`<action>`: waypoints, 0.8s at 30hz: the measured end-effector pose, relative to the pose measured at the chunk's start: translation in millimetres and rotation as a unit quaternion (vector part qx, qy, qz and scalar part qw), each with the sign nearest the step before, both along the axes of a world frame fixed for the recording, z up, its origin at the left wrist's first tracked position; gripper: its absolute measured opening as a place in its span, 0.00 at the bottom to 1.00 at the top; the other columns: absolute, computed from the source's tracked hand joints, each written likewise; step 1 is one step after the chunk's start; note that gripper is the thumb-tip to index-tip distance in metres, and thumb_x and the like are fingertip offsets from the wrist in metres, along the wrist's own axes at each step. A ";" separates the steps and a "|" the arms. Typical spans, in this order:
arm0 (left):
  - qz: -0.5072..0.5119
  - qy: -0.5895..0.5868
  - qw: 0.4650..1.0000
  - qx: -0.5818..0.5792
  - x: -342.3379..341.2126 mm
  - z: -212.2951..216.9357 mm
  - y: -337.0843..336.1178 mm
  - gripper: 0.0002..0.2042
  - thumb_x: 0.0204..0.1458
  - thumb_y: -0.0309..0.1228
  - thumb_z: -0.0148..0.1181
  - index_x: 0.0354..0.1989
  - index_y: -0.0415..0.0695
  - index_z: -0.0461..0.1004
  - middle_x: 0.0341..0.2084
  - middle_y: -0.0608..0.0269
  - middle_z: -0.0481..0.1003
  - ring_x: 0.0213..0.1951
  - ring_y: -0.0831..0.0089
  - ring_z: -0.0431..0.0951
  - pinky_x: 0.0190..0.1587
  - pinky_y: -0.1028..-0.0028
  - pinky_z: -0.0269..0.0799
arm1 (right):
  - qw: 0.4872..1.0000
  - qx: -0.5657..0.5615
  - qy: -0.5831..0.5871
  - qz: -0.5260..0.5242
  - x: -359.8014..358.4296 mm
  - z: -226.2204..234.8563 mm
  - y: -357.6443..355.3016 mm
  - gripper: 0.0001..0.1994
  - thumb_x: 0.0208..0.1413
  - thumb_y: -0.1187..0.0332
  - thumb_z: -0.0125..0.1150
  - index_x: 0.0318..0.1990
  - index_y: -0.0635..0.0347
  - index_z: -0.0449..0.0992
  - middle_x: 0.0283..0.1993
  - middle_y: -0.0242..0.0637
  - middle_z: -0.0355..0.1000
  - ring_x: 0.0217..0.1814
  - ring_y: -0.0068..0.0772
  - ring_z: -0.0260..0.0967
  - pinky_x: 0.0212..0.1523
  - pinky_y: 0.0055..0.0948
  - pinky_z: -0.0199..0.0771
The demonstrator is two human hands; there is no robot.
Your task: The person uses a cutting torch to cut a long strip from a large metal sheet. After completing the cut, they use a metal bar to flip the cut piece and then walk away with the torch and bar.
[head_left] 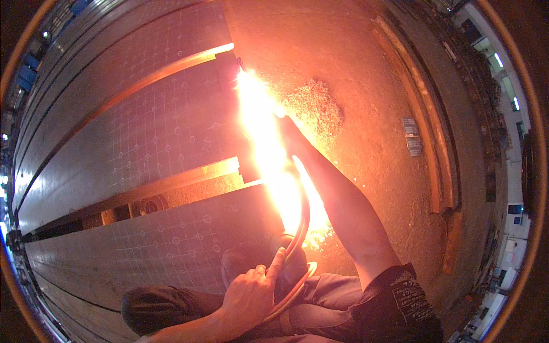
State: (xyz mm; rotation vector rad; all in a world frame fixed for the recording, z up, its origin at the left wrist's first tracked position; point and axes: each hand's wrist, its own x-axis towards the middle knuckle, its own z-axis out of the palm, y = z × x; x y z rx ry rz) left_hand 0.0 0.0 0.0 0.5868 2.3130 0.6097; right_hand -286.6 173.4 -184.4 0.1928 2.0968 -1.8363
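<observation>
Around a pair of reddish hoses (293,248) near my lap, my left hand (251,294) is closed, its index finger lying along them. From there the hoses curve upward into a very bright, sparking glare (260,126) along the ends of the steel beams. My right arm (346,200) stretches forward beside this glare. At its far end my right hand (290,134) shows only as a dark shape at the edge of the light. Its fingers, and anything in them, are washed out. Chalk-like grid lines and circles mark the nearest steel beam (154,246) and the one beyond it (166,120).
Gaps separate the long beams on the left; a round part (150,206) sits in the nearest one. Glowing crumbs (314,108) lie on the floor beyond my right hand. Farther right are a small grey slatted piece (411,137) and a long rusty steel section (426,120).
</observation>
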 end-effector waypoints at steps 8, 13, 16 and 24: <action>0.003 0.001 1.000 -0.006 -3.6 4.7 -1.9 0.39 0.45 0.20 0.51 0.71 0.41 0.48 0.27 0.51 0.71 0.28 0.60 0.76 0.31 0.64 0.76 | 0.990 0.103 -0.096 0.017 8.2 57.9 -12.8 0.27 0.62 0.46 0.44 0.38 0.67 0.75 0.25 0.37 0.69 0.26 0.28 0.65 0.29 0.33 0.67; -0.005 0.004 1.000 0.005 -3.3 2.5 1.2 0.39 0.45 0.19 0.51 0.71 0.41 0.47 0.26 0.52 0.71 0.27 0.62 0.75 0.30 0.65 0.76 | 0.990 0.084 -0.106 -0.032 9.7 58.4 -9.6 0.32 0.59 0.41 0.41 0.29 0.69 0.72 0.22 0.39 0.67 0.24 0.31 0.63 0.29 0.39 0.63; -0.008 0.013 1.000 0.005 -2.2 1.8 1.5 0.39 0.45 0.19 0.51 0.71 0.41 0.48 0.26 0.52 0.70 0.27 0.62 0.75 0.30 0.65 0.76 | 0.994 0.094 -0.057 -0.022 12.9 55.7 -6.0 0.33 0.58 0.41 0.42 0.29 0.71 0.71 0.22 0.40 0.67 0.24 0.33 0.64 0.30 0.40 0.63; -0.008 0.000 1.000 0.000 -3.6 5.5 1.6 0.39 0.46 0.20 0.52 0.71 0.40 0.48 0.26 0.52 0.70 0.27 0.62 0.75 0.31 0.65 0.77 | 0.992 0.044 -0.111 -0.029 9.2 57.5 -7.2 0.24 0.55 0.49 0.51 0.36 0.67 0.72 0.24 0.41 0.70 0.20 0.31 0.67 0.21 0.34 0.70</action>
